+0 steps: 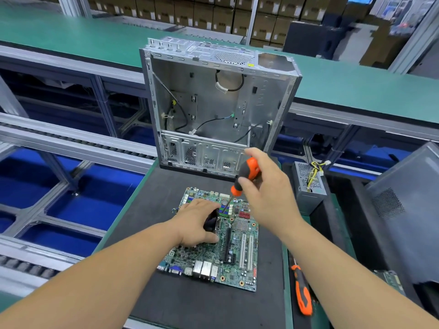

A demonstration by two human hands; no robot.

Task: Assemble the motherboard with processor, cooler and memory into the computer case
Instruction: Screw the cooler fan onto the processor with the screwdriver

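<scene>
Green motherboard (234, 248) flat on black mat, black cooler (211, 222) on it (mostly hidden), open metal case (213, 110) upright behind

motherboard (240, 248) green | screwdriver (247, 173) orange-black | computer case (213, 103) bare silver | mat (154, 210) dark grey | conveyor (71, 36) green

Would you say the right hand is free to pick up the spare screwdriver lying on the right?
Probably not yet: the right hand already grips a screwdriver over the motherboard. The spare screwdriver itself lies uncovered.
</scene>
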